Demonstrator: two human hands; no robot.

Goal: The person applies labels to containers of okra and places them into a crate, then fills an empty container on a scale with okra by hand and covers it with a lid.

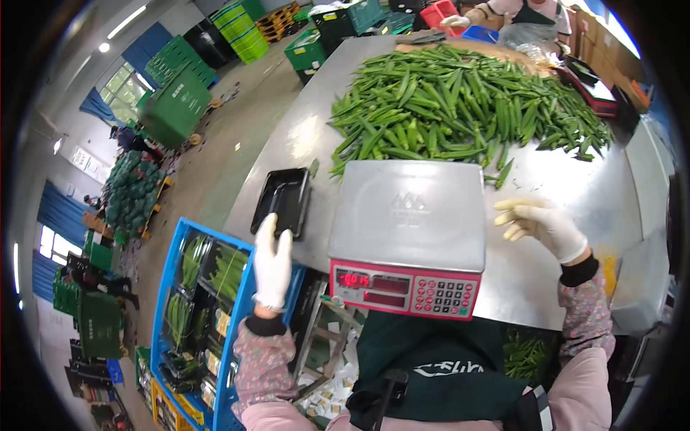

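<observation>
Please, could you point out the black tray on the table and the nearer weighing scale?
Black tray (284, 195), head view: its inner bottom.
Nearer weighing scale (408, 223), head view: its metal platform.

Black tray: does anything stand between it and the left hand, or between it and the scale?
Nothing visible does. The left hand is at the near end of the black tray, and only bare table shows between tray and scale.

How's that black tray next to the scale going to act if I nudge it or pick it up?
The black tray looks thin-walled and empty, so probably light and slightly bendy. Being shallow, it would likely slide on the smooth metal table rather than tip.
</observation>
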